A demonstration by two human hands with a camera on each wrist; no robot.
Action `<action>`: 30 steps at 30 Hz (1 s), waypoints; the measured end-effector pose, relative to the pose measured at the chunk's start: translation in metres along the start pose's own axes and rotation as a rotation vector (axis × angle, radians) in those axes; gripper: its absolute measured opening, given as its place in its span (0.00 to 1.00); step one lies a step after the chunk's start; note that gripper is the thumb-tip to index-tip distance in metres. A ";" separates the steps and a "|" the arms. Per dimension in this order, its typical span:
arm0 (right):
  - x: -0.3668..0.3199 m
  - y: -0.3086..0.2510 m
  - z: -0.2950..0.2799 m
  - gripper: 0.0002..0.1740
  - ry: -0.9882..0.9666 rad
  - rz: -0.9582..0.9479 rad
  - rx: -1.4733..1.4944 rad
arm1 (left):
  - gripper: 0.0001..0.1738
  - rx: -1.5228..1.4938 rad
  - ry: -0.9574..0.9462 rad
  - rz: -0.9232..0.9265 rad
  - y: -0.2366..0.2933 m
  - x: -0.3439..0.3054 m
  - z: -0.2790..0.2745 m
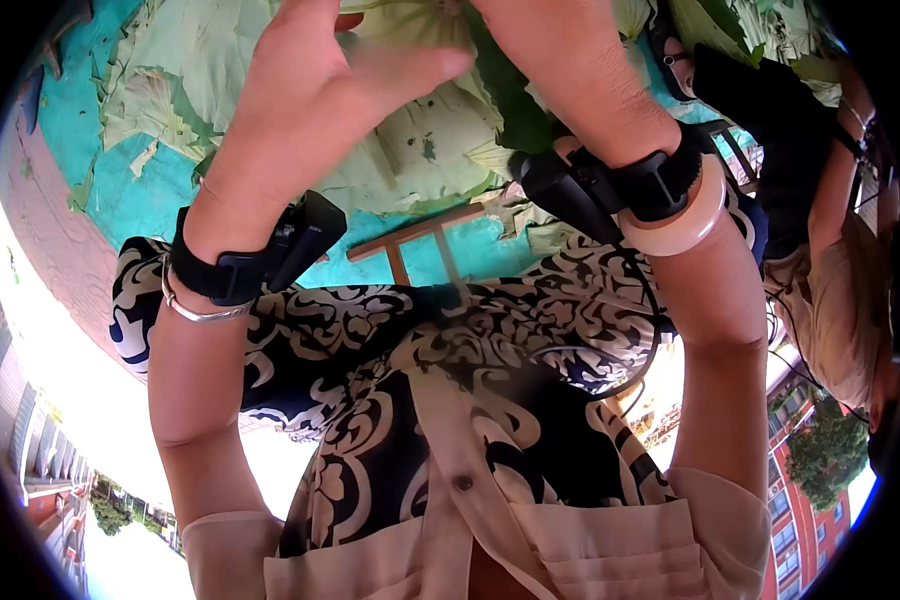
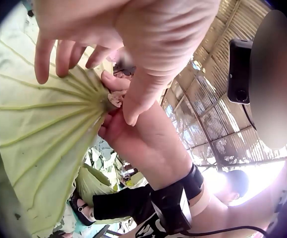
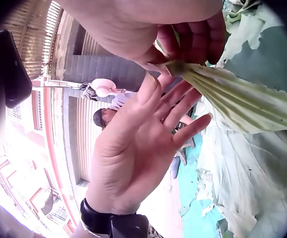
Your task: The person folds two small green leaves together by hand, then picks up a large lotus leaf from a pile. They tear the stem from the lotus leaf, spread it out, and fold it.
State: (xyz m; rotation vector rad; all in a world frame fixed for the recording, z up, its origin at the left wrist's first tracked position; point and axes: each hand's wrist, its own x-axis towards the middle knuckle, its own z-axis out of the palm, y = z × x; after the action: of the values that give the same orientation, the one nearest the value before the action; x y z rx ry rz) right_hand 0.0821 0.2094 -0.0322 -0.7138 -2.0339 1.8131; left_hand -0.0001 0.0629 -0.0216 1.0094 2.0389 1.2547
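Note:
A large pale green lotus leaf (image 2: 39,129) is held up between both hands. My right hand (image 3: 178,54) pinches the leaf (image 3: 242,99) at its centre, where the veins meet, and the leaf folds away from the pinch. My left hand (image 3: 148,144) is spread flat, palm showing, its fingertips against the leaf beside that pinch. In the left wrist view, my left hand (image 2: 108,39) lies over the leaf with straight fingers and my right hand (image 2: 116,119) comes from below. In the head view, my left hand (image 1: 370,50) and right forearm (image 1: 590,90) reach up to the leaf (image 1: 420,20).
A teal tarp (image 1: 150,190) is strewn with several more lotus leaves (image 1: 410,140) and torn scraps. A small wooden frame (image 1: 420,240) lies on it. Another person (image 1: 820,200) in dark and tan clothes sits close at the right. Buildings and a corrugated roof surround the spot.

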 end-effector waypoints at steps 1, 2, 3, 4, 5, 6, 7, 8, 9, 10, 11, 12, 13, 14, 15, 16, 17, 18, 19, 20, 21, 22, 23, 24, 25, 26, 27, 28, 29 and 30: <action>0.001 -0.001 -0.002 0.10 -0.003 0.035 -0.019 | 0.53 0.029 -0.025 0.089 -0.004 -0.001 0.000; 0.000 -0.001 -0.002 0.10 -0.005 0.067 -0.039 | 0.54 0.056 -0.047 0.179 -0.009 -0.003 0.001; -0.001 -0.001 -0.002 0.10 -0.007 0.105 0.016 | 0.55 0.033 -0.051 0.171 -0.011 -0.001 0.002; -0.001 -0.001 -0.002 0.11 -0.008 0.142 0.071 | 0.55 0.018 -0.051 0.181 -0.014 0.000 0.003; -0.001 -0.001 -0.001 0.11 -0.010 0.177 0.127 | 0.55 0.003 -0.051 0.191 -0.017 0.001 0.004; 0.000 -0.005 -0.001 0.12 -0.009 0.230 0.160 | 0.55 -0.003 -0.045 0.221 -0.023 0.001 0.006; 0.000 -0.010 0.000 0.12 -0.008 0.285 0.196 | 0.56 -0.010 -0.048 0.211 -0.025 0.000 0.006; -0.001 -0.014 0.000 0.13 -0.005 0.341 0.230 | 0.56 -0.017 -0.051 0.201 -0.026 0.000 0.007; -0.004 -0.018 0.000 0.13 -0.001 0.372 0.236 | 0.56 -0.024 -0.060 0.155 -0.023 0.000 0.006; -0.005 -0.023 -0.002 0.12 -0.004 0.392 0.246 | 0.51 0.038 -0.023 0.194 -0.022 0.002 0.005; -0.006 -0.020 -0.008 0.10 -0.104 0.274 0.214 | 0.46 0.101 0.016 0.230 -0.020 0.003 0.003; -0.008 -0.019 -0.014 0.13 -0.196 0.153 0.193 | 0.36 0.258 0.097 0.345 -0.022 0.003 0.002; -0.010 -0.017 -0.004 0.12 -0.087 0.203 0.232 | 0.35 0.020 0.138 0.185 -0.013 0.001 0.003; -0.008 -0.017 -0.007 0.13 -0.135 0.211 0.208 | 0.45 0.061 0.114 0.141 -0.015 -0.001 0.001; -0.010 -0.022 -0.005 0.13 -0.138 0.238 0.221 | 0.44 0.060 0.165 0.164 -0.016 -0.002 0.002; -0.011 -0.027 -0.004 0.13 -0.147 0.295 0.266 | 0.44 0.000 0.198 0.213 -0.019 -0.003 0.004; -0.010 -0.027 -0.006 0.13 -0.166 0.280 0.209 | 0.44 -0.062 0.200 0.203 -0.019 -0.003 0.005; -0.010 -0.029 -0.006 0.13 -0.200 0.218 0.187 | 0.44 -0.101 0.165 0.175 -0.013 -0.004 0.000; -0.009 -0.031 -0.007 0.13 -0.200 0.210 0.135 | 0.42 -0.101 0.196 0.210 -0.014 -0.003 0.000; -0.011 -0.031 -0.008 0.12 -0.199 0.221 0.132 | 0.39 -0.120 0.216 0.245 -0.016 -0.001 0.001; -0.011 -0.030 -0.010 0.13 -0.221 0.174 0.104 | 0.37 -0.142 0.231 0.278 -0.018 0.001 0.001; -0.010 -0.031 -0.011 0.13 -0.239 0.128 0.076 | 0.36 -0.166 0.244 0.312 -0.016 0.002 -0.005; -0.012 -0.035 -0.008 0.13 -0.239 0.098 0.053 | 0.33 -0.222 0.192 0.231 -0.013 0.002 -0.012; -0.014 -0.040 -0.006 0.12 -0.236 0.072 0.028 | 0.30 -0.285 0.140 0.147 -0.006 0.002 -0.020; -0.016 -0.044 -0.005 0.12 -0.231 0.050 0.001 | 0.28 -0.354 0.087 0.061 -0.002 0.001 -0.027; -0.019 -0.045 -0.003 0.12 -0.203 0.004 -0.027 | 0.26 -0.375 0.122 0.038 -0.001 0.000 -0.031; -0.021 -0.045 -0.002 0.12 -0.169 -0.043 -0.054 | 0.25 -0.398 0.154 0.020 -0.001 0.001 -0.033; -0.023 -0.044 -0.001 0.12 -0.131 -0.088 -0.086 | 0.24 -0.426 0.181 0.003 -0.001 0.004 -0.035; -0.024 -0.045 -0.001 0.13 -0.093 -0.168 -0.194 | 0.23 -0.410 0.227 0.055 -0.004 0.006 -0.032; -0.024 -0.045 -0.001 0.13 -0.061 -0.313 -0.335 | 0.23 -0.394 0.272 0.108 -0.007 0.007 -0.030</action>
State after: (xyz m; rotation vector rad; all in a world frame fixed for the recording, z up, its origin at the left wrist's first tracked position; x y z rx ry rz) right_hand 0.0957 0.1935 0.0148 -0.3950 -2.3647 1.3533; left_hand -0.0289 0.0518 -0.0156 0.8041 1.8345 1.8479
